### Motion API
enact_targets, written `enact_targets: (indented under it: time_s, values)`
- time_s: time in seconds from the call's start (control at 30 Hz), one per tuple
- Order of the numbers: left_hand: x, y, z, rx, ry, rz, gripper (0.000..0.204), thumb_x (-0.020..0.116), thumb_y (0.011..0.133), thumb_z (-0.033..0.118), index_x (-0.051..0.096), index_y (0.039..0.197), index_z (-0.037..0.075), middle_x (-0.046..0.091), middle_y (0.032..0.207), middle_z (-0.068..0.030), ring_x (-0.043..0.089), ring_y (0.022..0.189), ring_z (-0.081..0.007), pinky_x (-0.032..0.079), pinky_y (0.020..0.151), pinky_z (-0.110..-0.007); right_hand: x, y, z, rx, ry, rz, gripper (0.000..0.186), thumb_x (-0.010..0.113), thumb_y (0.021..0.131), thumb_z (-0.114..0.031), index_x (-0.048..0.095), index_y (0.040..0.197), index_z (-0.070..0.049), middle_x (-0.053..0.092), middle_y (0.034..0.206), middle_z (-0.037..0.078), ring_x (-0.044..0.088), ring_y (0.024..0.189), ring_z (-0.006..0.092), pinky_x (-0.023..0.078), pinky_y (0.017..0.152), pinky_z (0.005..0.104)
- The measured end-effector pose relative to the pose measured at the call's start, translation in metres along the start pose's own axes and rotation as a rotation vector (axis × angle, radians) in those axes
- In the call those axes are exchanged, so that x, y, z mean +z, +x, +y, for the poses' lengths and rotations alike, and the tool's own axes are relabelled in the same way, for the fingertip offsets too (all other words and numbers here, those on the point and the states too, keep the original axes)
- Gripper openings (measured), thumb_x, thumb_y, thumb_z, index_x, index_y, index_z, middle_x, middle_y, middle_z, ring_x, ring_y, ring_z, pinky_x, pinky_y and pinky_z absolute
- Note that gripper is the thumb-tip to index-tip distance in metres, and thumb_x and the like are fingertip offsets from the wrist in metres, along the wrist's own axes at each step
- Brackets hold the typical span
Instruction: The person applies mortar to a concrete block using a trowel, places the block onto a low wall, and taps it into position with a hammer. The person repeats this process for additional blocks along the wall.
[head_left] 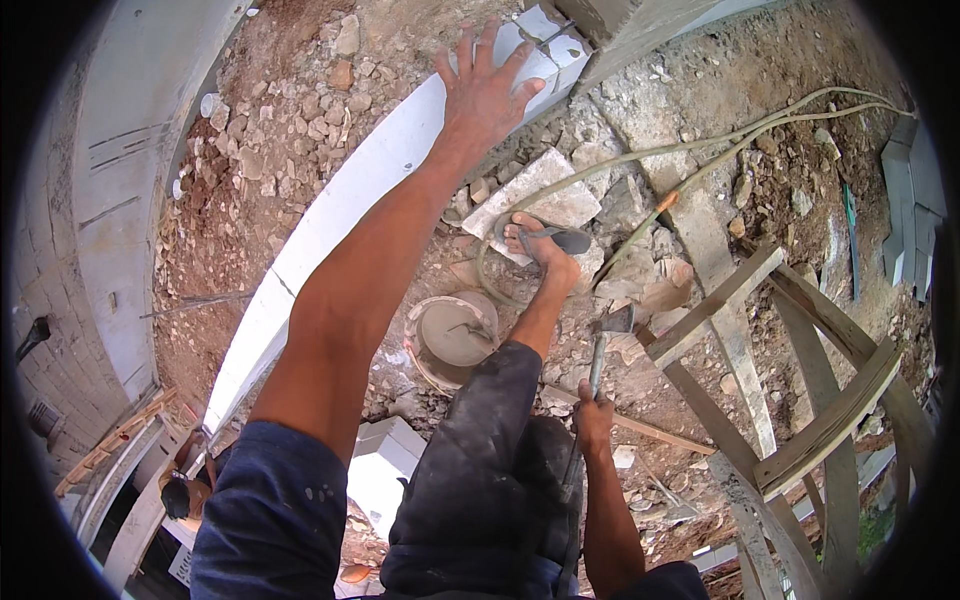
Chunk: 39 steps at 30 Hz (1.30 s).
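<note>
My left hand (480,90) lies with fingers spread on the upper end of a long, narrow wall of white blocks (260,340), with grey mortar at that end. My right hand (595,420), low on the right, grips the long shaft of a metal tool (617,321) with a flat, wide head. My sandalled foot (540,240) rests on a broken pale slab (570,195). A bucket (451,338) of wet grey mix, with a tool dipped in it, stands beside my leg.
A wooden sawhorse-like frame (825,455) stands at right, near stacked grey boards (905,200). A hose (760,130) crosses rubble (330,120). A pale wall (115,200) bounds the left. Loose white blocks (385,465) lie below. Another person (190,490) is at lower left.
</note>
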<state>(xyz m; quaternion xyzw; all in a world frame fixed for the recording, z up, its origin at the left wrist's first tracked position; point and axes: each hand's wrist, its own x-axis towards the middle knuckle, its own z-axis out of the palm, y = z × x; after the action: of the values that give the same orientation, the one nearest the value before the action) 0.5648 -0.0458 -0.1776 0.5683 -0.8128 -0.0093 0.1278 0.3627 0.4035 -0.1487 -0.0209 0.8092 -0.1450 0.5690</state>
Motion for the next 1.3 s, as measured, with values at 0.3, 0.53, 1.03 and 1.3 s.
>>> enact_targets:
  time_s: [0.3, 0.53, 1.03, 1.3]
  values:
    - [-0.021, -0.111, -0.001, -0.308, -0.225, 0.171, 0.029, 0.064, 0.086, 0.032, 0.069, 0.110, 0.016, 0.046, 0.135, -0.0121, 0.029, 0.133, -0.0364, 0.020, 0.106, -0.054, -0.005, 0.003, -0.041, -0.293, -0.321, 0.101, 0.045, 0.052, 0.097, -0.037, 0.052, 0.072, 0.000, 0.044, 0.056, 0.001, 0.038, 0.052, 0.0117, 0.033, 0.047, 0.0330]
    - [-0.015, -0.058, -0.005, -0.386, -0.186, 0.139, 0.033, 0.068, 0.083, 0.031, 0.068, 0.112, 0.016, 0.047, 0.134, -0.0135, 0.034, 0.131, -0.0351, 0.021, 0.106, -0.052, 0.020, 0.011, -0.140, -0.732, -0.227, 0.091, 0.040, 0.055, 0.097, -0.038, 0.050, 0.073, -0.007, 0.045, 0.059, -0.003, 0.039, 0.053, 0.0066, 0.030, 0.046, 0.0257]
    - [0.011, 0.104, -0.017, -0.628, -0.369, -0.519, 0.103, 0.080, 0.063, 0.038, 0.028, 0.148, 0.012, 0.025, 0.151, -0.0254, 0.027, 0.139, -0.0406, 0.027, 0.112, -0.052, 0.082, 0.079, -0.371, -0.998, -0.405, 0.043, 0.057, 0.041, 0.099, -0.047, 0.060, 0.078, 0.002, 0.052, 0.057, 0.009, 0.050, 0.056, 0.0188, 0.040, 0.054, 0.0374]
    - [0.018, 0.115, 0.001, -0.649, -0.351, -0.438, 0.110, 0.081, 0.064, 0.035, 0.017, 0.151, 0.012, 0.018, 0.153, -0.0264, 0.027, 0.138, -0.0424, 0.030, 0.112, -0.047, 0.093, 0.102, -0.387, -0.931, -0.620, 0.109, 0.059, 0.039, 0.099, -0.046, 0.061, 0.090, 0.008, 0.060, 0.070, 0.029, 0.063, 0.068, 0.0421, 0.046, 0.064, 0.0506]
